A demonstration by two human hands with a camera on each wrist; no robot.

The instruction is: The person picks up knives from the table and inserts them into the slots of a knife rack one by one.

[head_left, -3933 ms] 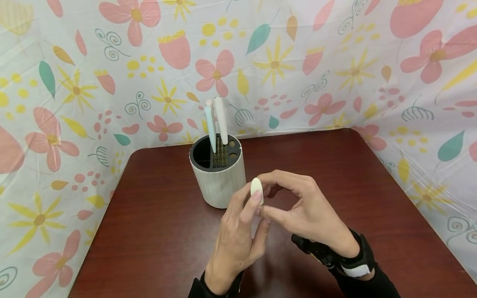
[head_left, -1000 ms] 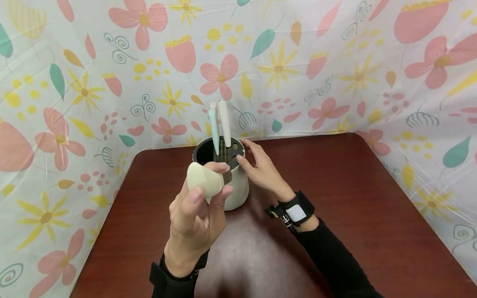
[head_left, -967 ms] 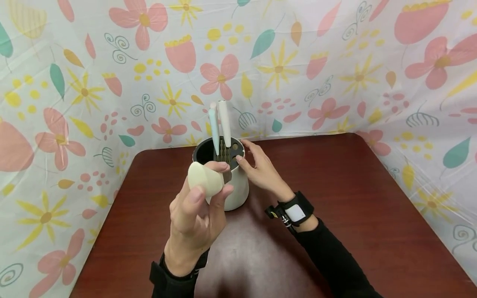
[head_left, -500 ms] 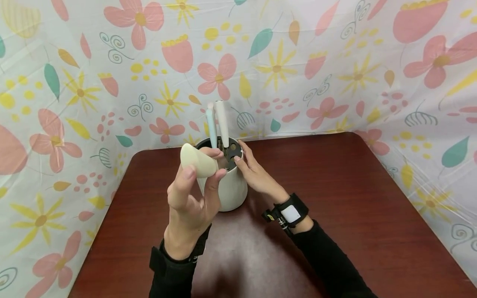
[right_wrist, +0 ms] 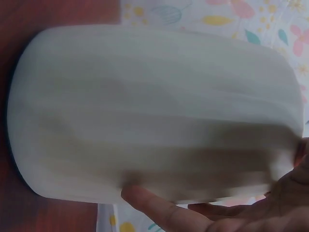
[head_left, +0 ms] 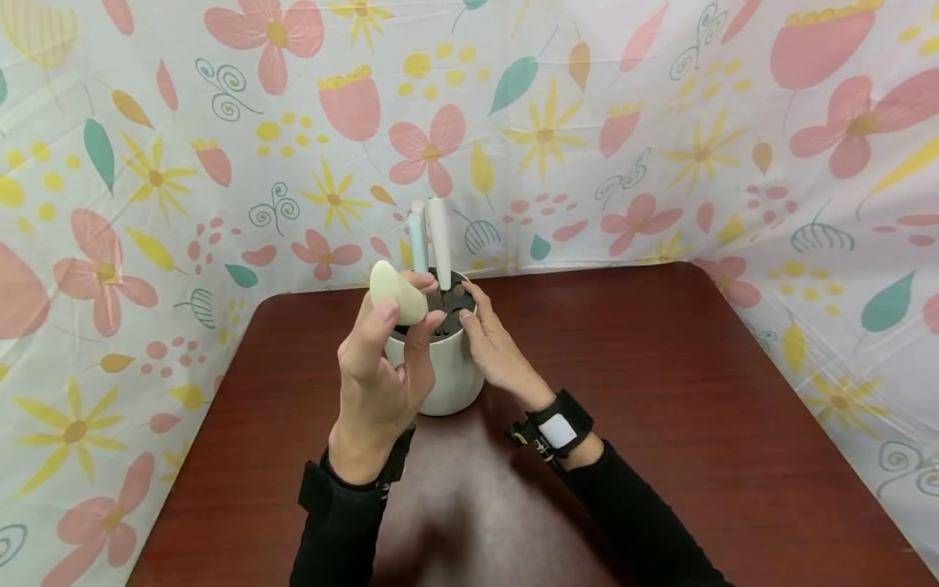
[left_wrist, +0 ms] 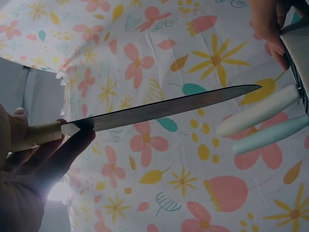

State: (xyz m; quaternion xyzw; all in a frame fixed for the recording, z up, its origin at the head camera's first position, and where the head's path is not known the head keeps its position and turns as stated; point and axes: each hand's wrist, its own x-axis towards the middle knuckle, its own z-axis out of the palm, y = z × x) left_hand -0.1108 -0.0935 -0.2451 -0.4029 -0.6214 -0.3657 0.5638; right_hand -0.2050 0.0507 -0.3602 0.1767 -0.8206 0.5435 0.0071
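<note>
My left hand (head_left: pixel 376 367) pinches a kitchen knife by its cream handle (head_left: pixel 396 295), raised over the front left of a round white knife block (head_left: pixel 451 383). In the left wrist view the long narrow blade (left_wrist: pixel 164 110) is bare, its tip directed toward the block's top. My right hand (head_left: pixel 500 350) grips the block's right side, thumb over the black rim and fingers along the outer wall. Upright in the block's slots stand a white-handled knife (head_left: pixel 438 244) and a tool with a light blue handle (head_left: pixel 419 242). The right wrist view shows one finger (right_wrist: pixel 149 200) against the wall.
The block stands on a dark reddish-brown table (head_left: pixel 623 391), toward its back edge. A white cloth (head_left: pixel 557 147) with a flower print hangs behind and at the sides. Round holes sit in the block's top beside my right thumb.
Earlier both hands were together at the knife in front of the block. The right hand then moved to the block's rim; the left has since raised the knife slightly near the block's top.
</note>
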